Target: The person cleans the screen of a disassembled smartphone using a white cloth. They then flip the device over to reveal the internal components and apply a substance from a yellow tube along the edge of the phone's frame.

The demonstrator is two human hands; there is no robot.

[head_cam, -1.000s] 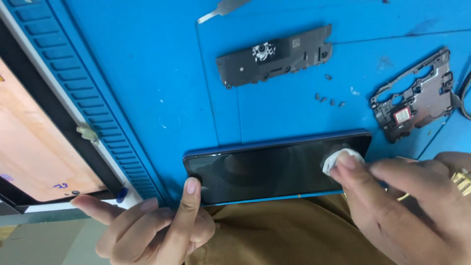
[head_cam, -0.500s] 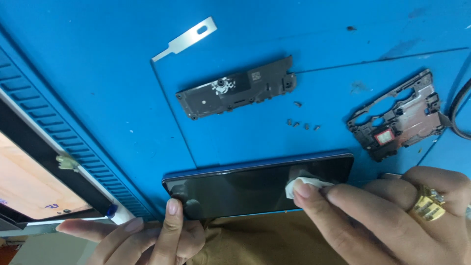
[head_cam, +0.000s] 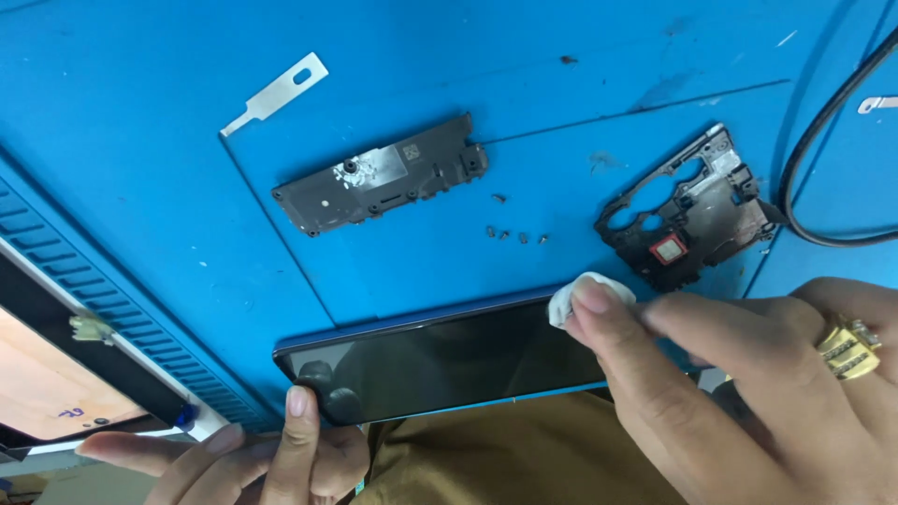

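Note:
A dark phone (head_cam: pixel 440 360) with a blue rim lies at the near edge of the blue work mat (head_cam: pixel 449 84), its glossy face up. My left hand (head_cam: pixel 253 458) steadies the phone's left end, one finger resting on its edge. My right hand (head_cam: pixel 748 393), wearing a gold ring, presses a small white wad of cloth (head_cam: pixel 585 295) onto the phone's right end with its fingertips.
On the mat lie a long black plastic cover (head_cam: pixel 383 176), a black frame part with a red square (head_cam: pixel 692 210), several tiny screws (head_cam: pixel 513 232), a flat metal pry tool (head_cam: pixel 276 92) and a black cable (head_cam: pixel 823 150). A dark-framed panel (head_cam: pixel 56 374) lies at the left.
The view has shifted, so everything sits lower and further left in frame. My right hand with the white wad has slid along the phone's right end. My left hand stays at the left end.

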